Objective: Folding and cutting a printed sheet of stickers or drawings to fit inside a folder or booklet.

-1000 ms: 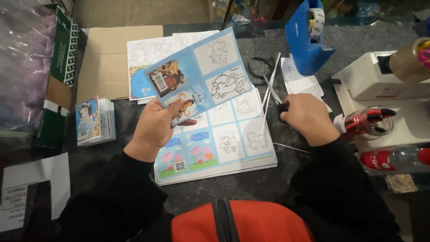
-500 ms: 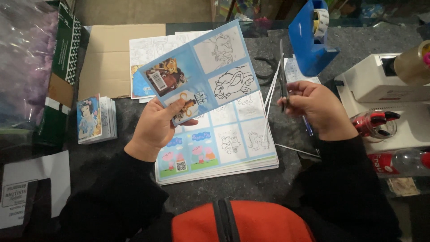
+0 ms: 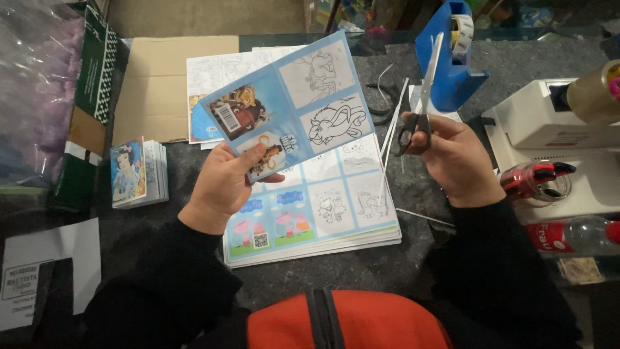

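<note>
My left hand (image 3: 223, 187) holds up a blue printed sheet (image 3: 290, 103) with cartoon pictures and line drawings, gripping it at its lower edge. My right hand (image 3: 452, 155) grips a pair of scissors (image 3: 420, 90) by the dark handles, blades shut and pointing up, just right of the sheet. Under both hands lies a stack of similar printed sheets (image 3: 323, 213) on the dark table.
A blue tape dispenser (image 3: 449, 58) stands behind the scissors. A white machine (image 3: 555, 129), a red-and-black tool (image 3: 536, 181) and a plastic bottle (image 3: 575, 236) sit at right. A pile of small picture cards (image 3: 135, 171) and flat cardboard (image 3: 161, 84) lie at left. Thin paper strips (image 3: 394, 123) lie beside the stack.
My right hand has picked the scissors up off the table and raised them upright beside the sheet. The left hand has kept the sheet lifted, shifting slightly.
</note>
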